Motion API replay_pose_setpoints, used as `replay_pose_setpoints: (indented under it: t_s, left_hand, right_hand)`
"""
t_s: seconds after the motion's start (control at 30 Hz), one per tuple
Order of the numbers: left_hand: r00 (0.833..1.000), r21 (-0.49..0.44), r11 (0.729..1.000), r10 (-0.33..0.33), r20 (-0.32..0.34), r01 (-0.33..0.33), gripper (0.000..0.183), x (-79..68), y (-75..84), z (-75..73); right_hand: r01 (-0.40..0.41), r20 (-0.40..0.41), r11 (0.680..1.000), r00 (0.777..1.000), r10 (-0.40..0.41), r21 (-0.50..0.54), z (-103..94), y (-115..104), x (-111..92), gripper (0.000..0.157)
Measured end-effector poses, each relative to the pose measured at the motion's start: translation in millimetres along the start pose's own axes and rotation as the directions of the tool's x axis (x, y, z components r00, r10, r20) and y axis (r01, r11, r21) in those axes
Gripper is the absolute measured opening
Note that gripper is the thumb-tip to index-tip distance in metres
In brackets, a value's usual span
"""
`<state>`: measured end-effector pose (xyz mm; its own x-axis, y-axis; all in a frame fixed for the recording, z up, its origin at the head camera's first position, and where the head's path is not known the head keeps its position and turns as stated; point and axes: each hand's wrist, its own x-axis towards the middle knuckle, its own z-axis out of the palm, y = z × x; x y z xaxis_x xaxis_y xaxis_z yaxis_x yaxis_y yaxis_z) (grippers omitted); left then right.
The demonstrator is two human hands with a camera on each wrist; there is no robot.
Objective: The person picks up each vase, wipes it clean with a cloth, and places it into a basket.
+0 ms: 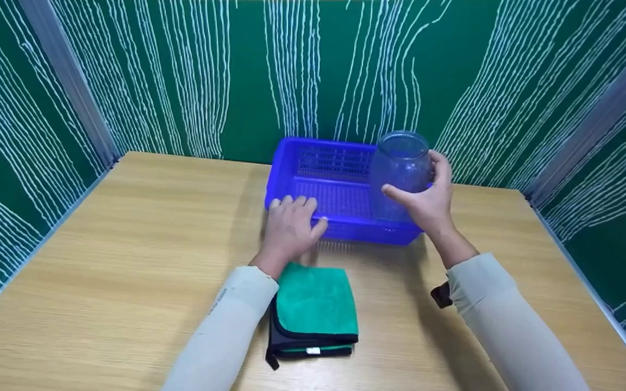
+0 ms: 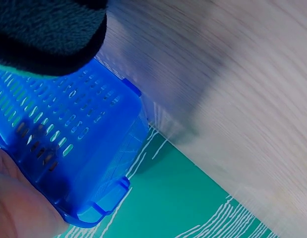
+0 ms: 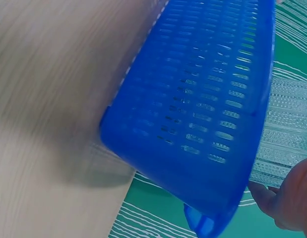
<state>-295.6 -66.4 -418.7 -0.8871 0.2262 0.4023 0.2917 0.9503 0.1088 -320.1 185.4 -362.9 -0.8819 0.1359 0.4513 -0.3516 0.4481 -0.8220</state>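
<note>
A blue plastic basket (image 1: 340, 230) with slotted walls stands near the back of the table. My left hand (image 1: 291, 225) grips its near rim toward the left corner, the fingers hooked over the edge. A clear glass jar (image 1: 392, 179) stands upright at the basket's right end, its mouth above the rim. My right hand (image 1: 432, 198) holds the jar round its right side, thumb in front. Ribbed glass of the jar (image 3: 287, 119) shows beyond the basket wall in the right wrist view. Whether the jar's base touches the basket floor, I cannot tell.
A folded green cloth (image 1: 318, 301) with dark edging lies on the wooden table (image 1: 128, 271), in front of the basket and beside my left forearm. Green walls (image 1: 248, 76) with white wavy lines rise behind the basket and at both sides.
</note>
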Motion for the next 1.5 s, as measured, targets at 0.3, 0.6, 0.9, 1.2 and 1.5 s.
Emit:
replay_pose_setpoints:
  t_s: [0.3,0.6,0.9,1.2,1.5]
  left_hand:
    - [1.0,0.002,1.0,-0.006,-0.008,0.006,0.039,0.0,-0.6,0.0]
    - [1.0,0.006,1.0,-0.005,-0.022,0.005,0.039,1.7,0.3,3.0]
    - [1.0,-0.008,1.0,-0.021,-0.022,0.021,0.038,2.0,-0.4,3.7]
    - [1.0,-0.002,1.0,-0.024,-0.014,0.024,0.039,0.4,-0.6,3.8]
    - [0.999,0.001,0.999,-0.032,-0.002,0.032,0.041,0.2,-0.3,3.8]
  right_hand:
    - [-0.014,0.028,0.998,0.999,0.016,-0.057,10.9,8,-2,0.092]
    - [-0.013,0.034,0.994,0.999,0.017,-0.104,19.2,14,1,0.096]
    - [0.019,0.048,0.983,0.999,-0.01,-0.182,25.8,20,4,0.096]
    - [0.058,0.085,0.95,0.996,-0.033,-0.306,31.1,22,5,0.104]
    - [0.052,0.146,0.92,0.989,0.006,-0.389,37.7,17,9,0.104]
